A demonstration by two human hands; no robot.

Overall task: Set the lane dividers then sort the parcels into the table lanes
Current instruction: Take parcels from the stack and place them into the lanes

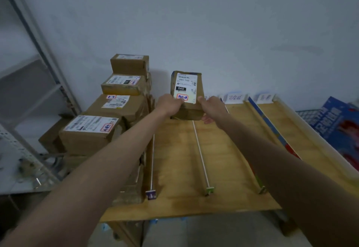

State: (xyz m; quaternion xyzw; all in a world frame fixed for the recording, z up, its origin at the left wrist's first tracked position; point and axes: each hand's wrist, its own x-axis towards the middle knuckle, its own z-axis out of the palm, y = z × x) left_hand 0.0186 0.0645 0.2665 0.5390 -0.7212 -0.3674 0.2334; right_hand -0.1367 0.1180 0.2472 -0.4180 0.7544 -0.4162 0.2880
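Dividers (201,154) are set on the table (174,169); left hand (169,105) and right hand (210,109) clamp one parcel (186,91) at the far lane end, stacked parcels (116,103) remaining unsorted.

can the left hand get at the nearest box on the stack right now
Probably not yet: the left hand and right hand both hold the parcel over the table. The nearest stacked box lies open to the left, with nothing over it, once that grip is freed.

Brown parcel (187,109) bears a white label with a red-framed stamp; beside it, the tan wooden table (174,161) carries white dividers (201,154).
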